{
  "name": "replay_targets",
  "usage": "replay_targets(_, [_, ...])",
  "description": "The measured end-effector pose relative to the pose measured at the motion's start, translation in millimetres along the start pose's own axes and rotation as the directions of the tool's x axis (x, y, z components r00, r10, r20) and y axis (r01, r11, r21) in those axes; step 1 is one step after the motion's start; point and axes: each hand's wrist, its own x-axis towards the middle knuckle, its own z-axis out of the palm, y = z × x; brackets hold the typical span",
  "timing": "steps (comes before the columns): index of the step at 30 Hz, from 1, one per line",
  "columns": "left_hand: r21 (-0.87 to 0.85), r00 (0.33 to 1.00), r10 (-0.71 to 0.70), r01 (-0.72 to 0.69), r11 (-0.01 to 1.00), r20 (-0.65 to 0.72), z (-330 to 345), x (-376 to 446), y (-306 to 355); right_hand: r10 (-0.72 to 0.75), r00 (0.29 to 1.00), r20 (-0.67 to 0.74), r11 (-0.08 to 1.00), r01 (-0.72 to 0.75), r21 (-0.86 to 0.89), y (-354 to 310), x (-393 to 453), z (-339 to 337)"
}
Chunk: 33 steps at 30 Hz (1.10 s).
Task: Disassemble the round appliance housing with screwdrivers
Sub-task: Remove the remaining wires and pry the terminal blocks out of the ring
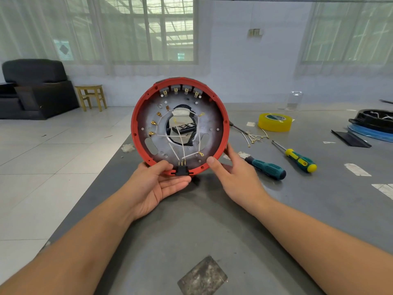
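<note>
The round housing (221, 116) has a red rim and a grey metal plate inside with white wires and brass terminals. It stands on edge above the grey table, its open side facing me. My left hand (157, 186) holds its bottom edge, thumb on the rim beside the black connector (182, 170), fingers underneath. My right hand (236, 177) holds the lower right rim, thumb on the front, fingers behind. A teal-handled screwdriver (268, 169) and a yellow-green screwdriver (299, 159) lie on the table to the right.
A yellow tape roll (274, 122), loose white wires with brass lugs (255, 138), and a black part on a blue ring (374, 124) lie at the right. A bit case shows through the housing's centre hole. The table's left edge (102, 179) borders tiled floor.
</note>
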Motion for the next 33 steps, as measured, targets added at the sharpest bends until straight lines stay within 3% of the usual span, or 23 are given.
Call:
replay_targets(2, [0.0,1.0,0.007,-0.007,1.0,-0.023,-1,1,1,-0.076,0.997,-0.031,0.991,0.072,-0.111,1,-2,-10])
replay_targets(4, [-0.004,0.999,0.012,-0.012,1.0,-0.044,-1,1,2,-0.19,0.98,-0.052,0.93,0.163,-0.329,7,-2,-22])
replay_targets(6, [-0.009,0.998,0.012,-0.012,1.0,-0.056,-1,2,2,-0.31,0.95,-0.048,0.77,0.221,-0.599,14,0,-36])
replay_targets(8, [-0.013,0.997,0.014,-0.015,1.0,-0.077,0,3,1,-0.344,0.938,-0.051,0.625,0.187,-0.758,22,4,-50])
replay_targets(13, [0.017,0.993,0.026,-0.024,1.0,-0.114,4,4,0,-0.01,0.996,-0.09,0.388,-0.08,-0.918,37,11,-71])
replay_targets(16, [0.025,0.99,0.037,-0.034,0.999,-0.137,6,4,-1,0.096,0.992,-0.081,0.427,-0.114,-0.897,40,13,-72])
replay_targets(33, [0.102,0.974,0.045,-0.022,0.995,-0.222,2,8,3,0.092,0.995,-0.032,0.562,-0.078,-0.824,30,9,-58])
